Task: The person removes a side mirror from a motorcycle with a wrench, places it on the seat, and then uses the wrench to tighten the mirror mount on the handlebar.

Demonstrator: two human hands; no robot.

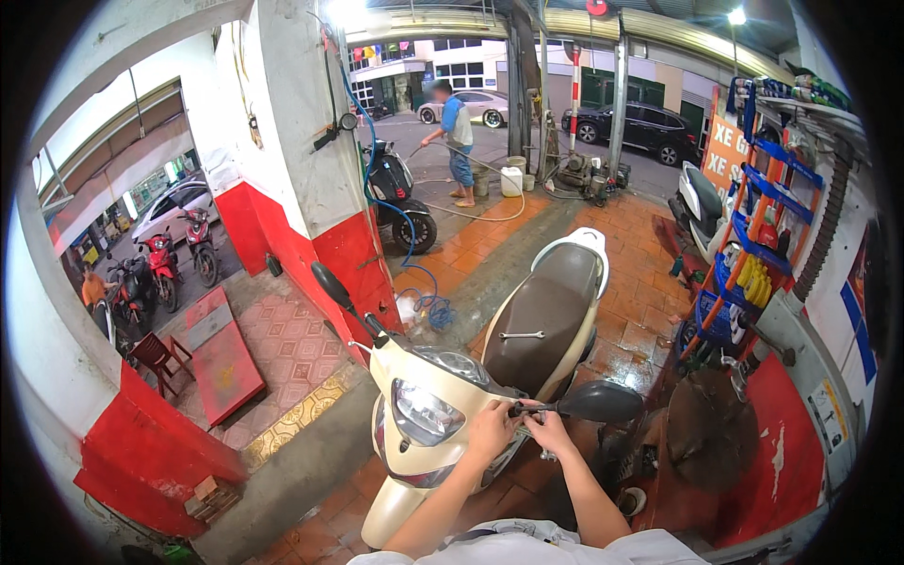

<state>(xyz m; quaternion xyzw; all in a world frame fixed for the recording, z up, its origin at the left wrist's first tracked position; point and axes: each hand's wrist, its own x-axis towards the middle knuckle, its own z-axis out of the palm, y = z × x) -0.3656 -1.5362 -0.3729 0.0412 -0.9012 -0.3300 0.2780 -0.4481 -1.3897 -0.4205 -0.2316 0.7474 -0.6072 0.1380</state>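
Note:
A cream scooter [428,471] stands in front of me, its headlight [427,411] toward me. My left hand [492,431] is closed at the base of the black mirror stem [539,407], beside the handlebar. Just right of it, my right hand [548,433] pinches at the same stem base from below. The fingertips of both hands nearly meet, and what lies between them is partly hidden. The black mirror [601,402] sticks out to the right, and the other mirror [331,284] rises at the left. A combination wrench [522,335] lies across the brown seat [541,315].
A blue-and-orange rack [753,245] with bottles and gloves stands at the right, near a round dark tire-machine plate [711,428]. A red-and-white pillar [320,188] is at the left. Beyond, a person [456,141] holds a hose near a black scooter [400,193]. A blue hose [433,306] lies coiled.

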